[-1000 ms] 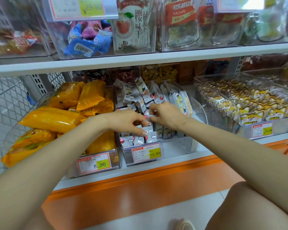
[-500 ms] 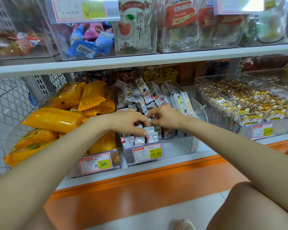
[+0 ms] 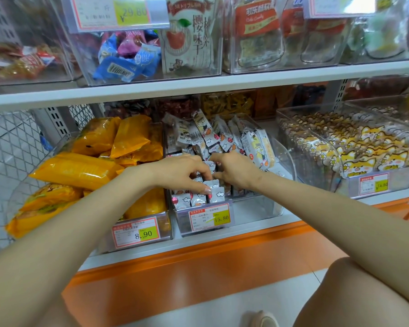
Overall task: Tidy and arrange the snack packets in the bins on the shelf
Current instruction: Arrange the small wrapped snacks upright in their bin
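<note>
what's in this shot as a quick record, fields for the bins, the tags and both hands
shelf: lower tier, white front edge
middle bin: clear, holds small white packets, 15.80 tag
left bin: orange packets, 8.90 tag
right bin: fox-print packets
left hand: in the middle bin, fingers curled onto the front packets
right hand: in the same bin, fingertips hidden among packets, grip unclear

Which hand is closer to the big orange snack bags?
Left. The left hand is just beside the orange bags, gripping white packets; the right hand is farther right, beyond the left hand.
</note>
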